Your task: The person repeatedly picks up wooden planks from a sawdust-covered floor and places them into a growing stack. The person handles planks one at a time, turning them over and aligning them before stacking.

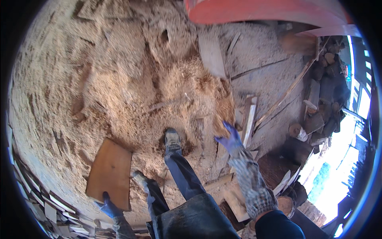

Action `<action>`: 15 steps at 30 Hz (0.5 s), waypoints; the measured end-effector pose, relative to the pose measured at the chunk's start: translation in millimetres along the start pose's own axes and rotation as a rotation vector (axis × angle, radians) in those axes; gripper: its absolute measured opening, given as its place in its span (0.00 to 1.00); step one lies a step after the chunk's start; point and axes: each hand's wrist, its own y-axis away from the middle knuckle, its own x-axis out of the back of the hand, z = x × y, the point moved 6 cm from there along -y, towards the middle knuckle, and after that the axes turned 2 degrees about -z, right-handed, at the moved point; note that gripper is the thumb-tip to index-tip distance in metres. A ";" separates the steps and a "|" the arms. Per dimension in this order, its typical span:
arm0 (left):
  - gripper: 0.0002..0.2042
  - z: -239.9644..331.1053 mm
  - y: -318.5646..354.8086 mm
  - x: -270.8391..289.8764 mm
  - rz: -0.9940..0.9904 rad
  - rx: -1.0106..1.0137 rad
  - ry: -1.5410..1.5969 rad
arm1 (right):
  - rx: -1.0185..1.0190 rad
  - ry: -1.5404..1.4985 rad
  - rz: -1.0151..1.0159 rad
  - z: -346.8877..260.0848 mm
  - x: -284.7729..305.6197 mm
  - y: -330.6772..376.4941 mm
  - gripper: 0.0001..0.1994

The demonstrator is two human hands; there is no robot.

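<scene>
My left hand point(108, 208), in a blue glove, grips the lower edge of a flat brown wooden board point(110, 171), thumb lying on its face. Tilted slightly, the board hangs left of my legs, over sawdust. My right hand point(229, 139) wears a purple-blue glove and reaches forward with thumb and fingers spread, nothing between them. Beside it stands a pale wood strip point(250, 121), just to the right. A heap of orange-brown sawdust point(223, 101) lies just beyond that hand.
Sawdust and wood scraps cover the ground around my boot point(172, 139). A pale plank point(211, 53) lies ahead, and a red curved machine part point(262, 11) overhangs the top. Stacked logs point(324, 91) line the right, with a long pole point(286, 93) before them. Piled slats point(55, 211) fill the lower left.
</scene>
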 end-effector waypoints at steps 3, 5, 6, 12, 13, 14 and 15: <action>0.29 21.8 3.3 -5.7 -0.086 -0.071 0.160 | 0.008 0.037 -0.084 -3.6 16.9 46.0 0.23; 0.28 16.2 -6.9 7.6 -0.108 -0.132 0.139 | 0.048 0.029 -0.163 -8.3 -20.5 71.8 0.19; 0.30 9.0 -13.3 15.4 -0.078 -0.184 0.123 | 0.072 0.025 -0.173 -4.4 -57.3 85.6 0.19; 0.36 2.9 -22.8 -2.6 -0.054 -0.127 -0.117 | 0.284 0.259 -0.775 89.9 -363.2 263.6 0.18; 0.31 4.6 -24.1 -8.0 -0.046 -0.302 -0.016 | 0.283 0.289 -0.894 111.0 -397.1 290.6 0.18; 0.32 -2.8 -38.1 8.9 0.021 -0.301 -0.032 | 0.209 0.312 -1.077 155.9 -449.0 319.0 0.18; 0.33 -7.4 -39.0 7.2 0.014 -0.263 -0.025 | 0.162 0.343 -1.185 177.3 -478.1 336.4 0.17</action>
